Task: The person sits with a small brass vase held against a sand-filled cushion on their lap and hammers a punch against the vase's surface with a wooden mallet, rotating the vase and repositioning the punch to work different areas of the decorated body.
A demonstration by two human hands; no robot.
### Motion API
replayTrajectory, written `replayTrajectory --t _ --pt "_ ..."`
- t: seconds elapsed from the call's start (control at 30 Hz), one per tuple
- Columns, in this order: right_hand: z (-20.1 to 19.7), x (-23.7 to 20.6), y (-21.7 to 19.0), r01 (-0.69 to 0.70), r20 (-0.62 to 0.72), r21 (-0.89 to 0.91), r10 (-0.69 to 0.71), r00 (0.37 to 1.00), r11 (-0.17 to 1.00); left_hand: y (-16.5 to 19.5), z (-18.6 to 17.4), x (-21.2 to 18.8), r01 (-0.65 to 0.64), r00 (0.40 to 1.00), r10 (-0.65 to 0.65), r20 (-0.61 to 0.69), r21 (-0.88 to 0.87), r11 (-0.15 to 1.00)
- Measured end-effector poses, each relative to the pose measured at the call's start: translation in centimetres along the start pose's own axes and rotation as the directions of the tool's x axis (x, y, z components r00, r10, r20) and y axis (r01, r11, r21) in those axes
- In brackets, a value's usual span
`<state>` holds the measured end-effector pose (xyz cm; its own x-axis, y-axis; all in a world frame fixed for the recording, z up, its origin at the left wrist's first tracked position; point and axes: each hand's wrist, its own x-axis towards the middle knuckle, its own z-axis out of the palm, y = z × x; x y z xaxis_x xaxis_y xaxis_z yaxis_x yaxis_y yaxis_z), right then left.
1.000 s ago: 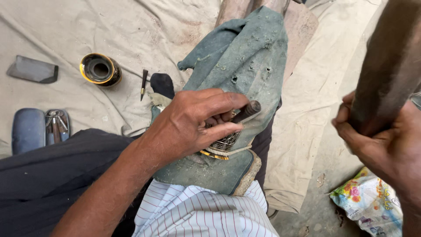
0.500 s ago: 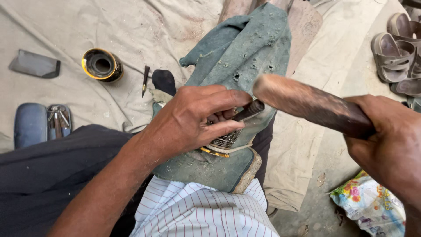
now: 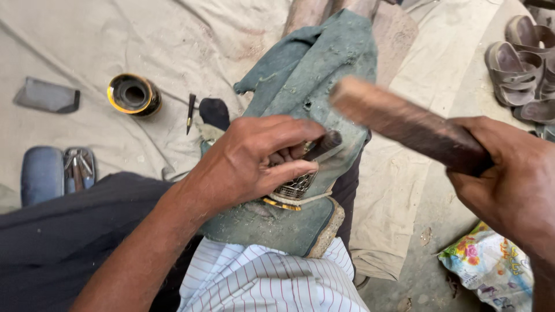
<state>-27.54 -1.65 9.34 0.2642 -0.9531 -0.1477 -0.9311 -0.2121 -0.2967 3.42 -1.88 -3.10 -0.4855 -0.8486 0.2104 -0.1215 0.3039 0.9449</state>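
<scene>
My left hand [image 3: 254,162] presses a small shoe piece with woven metallic mesh and a gold edge [image 3: 295,188] onto a green cloth pad [image 3: 315,75] lying over my lap, fingers curled around a dark bit at its top. My right hand [image 3: 509,185] grips a brown wooden tool handle [image 3: 404,124], which slants up-left and is blurred, its far end just above the left fingers. What sits at the handle's tip is not visible.
A round yellow-rimmed tin [image 3: 134,94], a small dark awl [image 3: 189,111] and a grey flat piece [image 3: 47,96] lie on the beige ground sheet. A blue case with metal tools [image 3: 58,173] is at left. Sandals [image 3: 520,63] sit at top right, a flowered bag [image 3: 491,266] at bottom right.
The right hand swung the wooden handle down from high at the right towards the piece under the left hand, then lifted it slightly. The left hand stayed in place.
</scene>
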Motion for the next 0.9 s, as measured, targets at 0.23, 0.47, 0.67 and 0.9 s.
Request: replayTrajectory --t 0.23,0.47,0.67,0.9 --pt "1.5 -1.0 1.7 -0.196 -0.074 0.622 0.306 0.949 0.758 1.0 0.1 -0.1 0.047 0.989 -0.067 -0.132 -0.15 0.988" --pt "0.3 -0.8 1.4 -0.253 0.014 0.204 0.256 0.967 0.946 1.9 0.8 2.0 0.191 0.982 -0.19 -0.016 0.056 0.98" --pt "-0.5 -0.4 1.6 -0.239 -0.02 -0.003 0.239 0.971 0.971 2.3 1.0 3.0 0.057 0.998 -0.061 0.02 0.145 0.988" --pt "-0.2 -0.4 2.5 -0.13 0.005 0.049 0.13 0.992 0.99 1.4 0.8 3.4 0.068 0.996 -0.074 0.057 0.104 0.992"
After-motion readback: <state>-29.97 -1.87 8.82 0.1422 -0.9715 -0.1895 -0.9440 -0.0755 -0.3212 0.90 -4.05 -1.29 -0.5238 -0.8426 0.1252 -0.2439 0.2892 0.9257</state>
